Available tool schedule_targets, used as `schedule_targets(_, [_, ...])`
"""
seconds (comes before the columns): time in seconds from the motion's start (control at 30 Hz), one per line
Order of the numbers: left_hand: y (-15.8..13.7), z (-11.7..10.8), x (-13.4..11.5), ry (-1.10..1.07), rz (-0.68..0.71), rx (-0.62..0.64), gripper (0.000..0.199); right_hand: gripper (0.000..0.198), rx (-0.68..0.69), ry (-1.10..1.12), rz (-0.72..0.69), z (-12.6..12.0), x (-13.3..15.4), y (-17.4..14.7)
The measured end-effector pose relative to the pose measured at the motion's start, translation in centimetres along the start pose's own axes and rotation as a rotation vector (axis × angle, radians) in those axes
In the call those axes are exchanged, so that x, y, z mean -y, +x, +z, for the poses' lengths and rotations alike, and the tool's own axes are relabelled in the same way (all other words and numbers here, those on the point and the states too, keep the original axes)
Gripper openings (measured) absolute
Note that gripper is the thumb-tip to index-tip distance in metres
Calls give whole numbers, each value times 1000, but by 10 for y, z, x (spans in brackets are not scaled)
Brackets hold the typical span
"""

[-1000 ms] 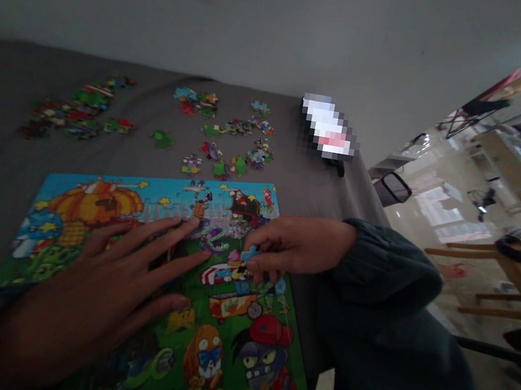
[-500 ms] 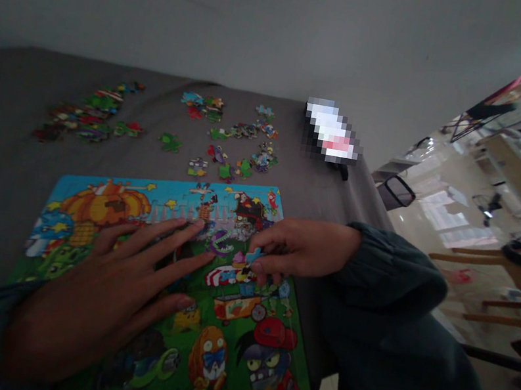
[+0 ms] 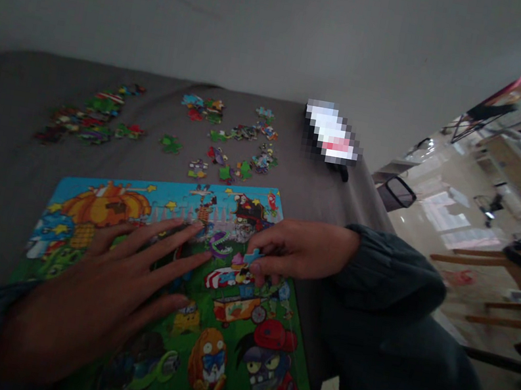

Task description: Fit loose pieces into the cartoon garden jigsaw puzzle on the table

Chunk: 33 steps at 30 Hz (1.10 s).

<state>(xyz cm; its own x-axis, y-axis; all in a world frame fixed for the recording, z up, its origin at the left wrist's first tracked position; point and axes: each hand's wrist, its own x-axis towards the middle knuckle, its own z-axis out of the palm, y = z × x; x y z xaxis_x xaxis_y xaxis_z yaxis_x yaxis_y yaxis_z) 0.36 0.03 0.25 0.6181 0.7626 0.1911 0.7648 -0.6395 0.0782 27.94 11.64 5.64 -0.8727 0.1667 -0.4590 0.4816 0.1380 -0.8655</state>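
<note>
A colourful cartoon jigsaw puzzle (image 3: 220, 315) lies in front of me, with a pumpkin at its upper left and a red-capped figure at its lower right. My left hand (image 3: 119, 291) rests over the left and middle of it, fingers spread, covering part of the picture. Between the thumb and fingers of my right hand (image 3: 288, 253) is a light-blue puzzle piece (image 3: 253, 256), pinched just above the right side of the puzzle, near the drawn ice-cream cart. The far side of that piece is hidden by my fingers.
Beyond the puzzle, loose puzzle pieces (image 3: 172, 143) lie scattered on the grey cloth (image 3: 145, 166), with a heap of pieces (image 3: 88, 116) at the left. A phone with a blurred screen (image 3: 331, 132) stands at the back right. Wooden chairs (image 3: 503, 265) are on the floor to the right.
Hardly anything differs. Both hands keep nearly the same place, and the light-blue piece stays in my right hand, turned very slightly.
</note>
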Motion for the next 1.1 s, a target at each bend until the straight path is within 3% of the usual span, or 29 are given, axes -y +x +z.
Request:
schedule_targets(0.43, [-4,2,1,31,32,1,47,18,-30,13,-16,1,-3,3])
schedule_targets(0.57, [-4,-4,-5,25,17,62,50,17,-34,44,-39,0,-2,0])
schedule_targets(0.77, [-5,-7,-8,34,134,57,48,12,-144,86,-116,-4,2,-4])
schedule_targets(0.93, [-6,-7,-7,-12,133,41,40,14,-234,5,-158,-5,0,-2])
schedule_targets(1.1, [-4,-4,-5,3,146,49,42,14,-218,-39,-121,-5,-4,2])
